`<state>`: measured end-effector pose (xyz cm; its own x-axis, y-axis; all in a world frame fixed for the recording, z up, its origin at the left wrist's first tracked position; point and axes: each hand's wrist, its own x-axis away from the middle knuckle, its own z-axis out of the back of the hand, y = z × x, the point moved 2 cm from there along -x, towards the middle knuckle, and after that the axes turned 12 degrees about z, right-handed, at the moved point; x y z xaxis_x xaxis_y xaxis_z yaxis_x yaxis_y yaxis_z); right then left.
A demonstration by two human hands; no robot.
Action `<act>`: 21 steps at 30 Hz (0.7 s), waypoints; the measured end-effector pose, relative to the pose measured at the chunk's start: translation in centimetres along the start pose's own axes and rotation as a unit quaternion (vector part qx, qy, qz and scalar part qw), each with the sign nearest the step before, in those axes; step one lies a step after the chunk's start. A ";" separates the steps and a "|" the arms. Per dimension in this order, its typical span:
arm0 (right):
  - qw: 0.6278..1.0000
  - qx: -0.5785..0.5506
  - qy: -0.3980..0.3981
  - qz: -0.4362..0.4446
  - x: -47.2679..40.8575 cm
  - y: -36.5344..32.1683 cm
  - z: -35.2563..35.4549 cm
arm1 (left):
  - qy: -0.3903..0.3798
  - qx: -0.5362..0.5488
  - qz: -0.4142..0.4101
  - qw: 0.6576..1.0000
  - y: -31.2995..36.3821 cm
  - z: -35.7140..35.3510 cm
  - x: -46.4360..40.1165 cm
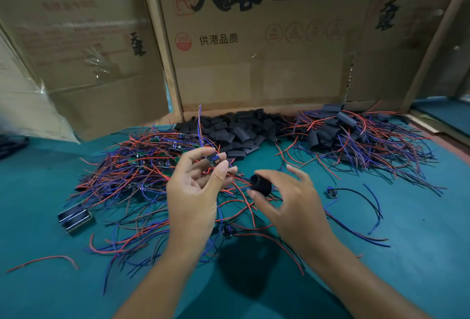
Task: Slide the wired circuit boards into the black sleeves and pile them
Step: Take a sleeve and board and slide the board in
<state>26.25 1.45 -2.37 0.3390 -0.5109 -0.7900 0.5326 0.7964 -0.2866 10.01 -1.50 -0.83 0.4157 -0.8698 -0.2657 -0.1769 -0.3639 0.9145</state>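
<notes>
Head view: left hand (195, 191) fingers (220, 171) partly hide board (213, 159).

I count two hands: the left hand (193, 191) with one circuit board (212, 159), the right hand (287, 204) with one sleeve (260, 185). Around the sleeve heap (239, 130): one wire tangle (142, 166) left, one sleeved pile (356, 138) right. Three loose boards lie nearer me; heaps beyond counting.

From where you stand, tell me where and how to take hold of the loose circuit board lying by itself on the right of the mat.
Take the loose circuit board by its two short edges, coming straight down from above. It lies flat on the green mat, apart from the piles, with its wires trailing right and toward you, so the board body is free. Probably pinch the board, not the thin wires.
</notes>
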 end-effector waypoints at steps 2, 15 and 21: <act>1.000 -0.019 -0.003 -0.009 0.0 -0.2 0.1 | -0.015 0.001 0.011 1.000 -0.3 -0.5 0.4; 0.996 -0.091 0.008 -0.013 -0.3 -1.0 0.9 | -0.070 0.002 0.062 0.996 -1.2 -1.9 1.3; 0.997 -0.079 0.007 -0.009 -0.5 -0.8 1.1 | -0.089 -0.149 0.016 0.985 -1.2 -1.7 1.6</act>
<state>26.46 0.68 -1.16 0.3183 -0.5225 -0.7910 0.4102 0.8282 -0.3819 12.39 -1.87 -1.87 0.2470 -0.9332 -0.2608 0.0940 -0.2448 0.9650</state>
